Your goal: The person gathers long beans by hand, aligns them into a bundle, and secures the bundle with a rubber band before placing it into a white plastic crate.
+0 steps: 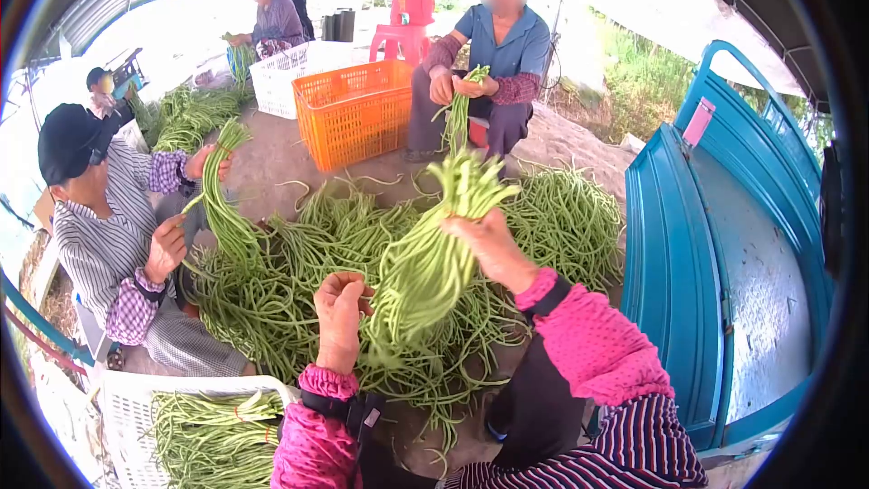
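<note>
My right hand [493,249] grips a bunch of long green beans [421,276] near its top end. The bunch hangs down, blurred by motion, over a big heap of long beans [344,226] on the ground. Just left of the hanging bunch is my left hand [339,312], apart from it. Its fingers are curled in towards the thumb, and whatever may be between them is too small to make out. Both forearms wear pink sleeves.
A white crate [127,426] holding tied bean bundles stands at lower left. An orange crate [353,118] and another white crate [276,91] are behind the heap. Co-workers at left and ahead hold beans. A blue metal vehicle body [670,244] borders the right.
</note>
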`<state>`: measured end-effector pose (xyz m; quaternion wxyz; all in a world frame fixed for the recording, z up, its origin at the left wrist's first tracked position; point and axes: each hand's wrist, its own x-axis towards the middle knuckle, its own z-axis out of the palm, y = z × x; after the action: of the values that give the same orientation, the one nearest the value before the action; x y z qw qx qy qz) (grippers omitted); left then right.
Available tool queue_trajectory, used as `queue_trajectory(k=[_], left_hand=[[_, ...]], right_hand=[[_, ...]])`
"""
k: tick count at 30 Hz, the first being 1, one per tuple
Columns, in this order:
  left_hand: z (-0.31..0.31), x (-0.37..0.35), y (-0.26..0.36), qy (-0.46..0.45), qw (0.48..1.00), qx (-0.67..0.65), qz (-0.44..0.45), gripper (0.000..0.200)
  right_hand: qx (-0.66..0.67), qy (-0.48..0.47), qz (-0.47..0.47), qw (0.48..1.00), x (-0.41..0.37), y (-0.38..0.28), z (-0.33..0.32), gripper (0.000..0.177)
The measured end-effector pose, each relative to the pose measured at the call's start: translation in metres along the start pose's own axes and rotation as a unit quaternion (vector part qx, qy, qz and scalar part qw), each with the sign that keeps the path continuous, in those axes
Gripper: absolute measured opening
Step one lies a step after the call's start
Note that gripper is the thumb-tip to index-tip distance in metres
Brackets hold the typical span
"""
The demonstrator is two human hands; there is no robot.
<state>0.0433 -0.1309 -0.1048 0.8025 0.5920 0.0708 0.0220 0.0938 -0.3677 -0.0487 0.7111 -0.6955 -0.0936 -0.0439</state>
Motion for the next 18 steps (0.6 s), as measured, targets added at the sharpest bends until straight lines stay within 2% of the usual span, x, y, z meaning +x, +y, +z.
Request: queue_trajectory(k=[3, 6, 10, 13, 16, 18], left_hand=[[0.002, 0.001, -0.005, 0.016, 0.998, 0.024, 0.058, 0.016], [0.004, -0.006, 0.005, 0.009, 0.998, 0.053, 0.027, 0.019], [0.002, -0.005, 0.000, -0.005, 0.996, 0.084, 0.034, 0.021], [0.003, -0.002, -0.007, 0.000, 0.993, 0.101, 0.057, 0.022], [0.009, 0.001, -0.006, 0.011, 0.987, 0.104, 0.121, 0.026], [0.010, -0.005, 0.000, -0.011, 0.987, 0.088, 0.131, 0.042]], right_hand=[[-0.057, -0.002, -0.065, 0.996, 0.000, -0.035, -0.021, 0.024], [-0.076, -0.007, -0.094, 0.993, 0.000, -0.054, -0.035, 0.031], [-0.128, -0.047, -0.058, 0.989, -0.010, -0.079, -0.040, 0.034], [-0.132, -0.107, -0.074, 0.983, -0.023, -0.114, -0.031, 0.037], [-0.192, -0.147, -0.165, 0.956, -0.029, -0.130, -0.018, 0.033], [-0.207, -0.176, -0.095, 0.958, -0.033, -0.128, -0.009, 0.037]])
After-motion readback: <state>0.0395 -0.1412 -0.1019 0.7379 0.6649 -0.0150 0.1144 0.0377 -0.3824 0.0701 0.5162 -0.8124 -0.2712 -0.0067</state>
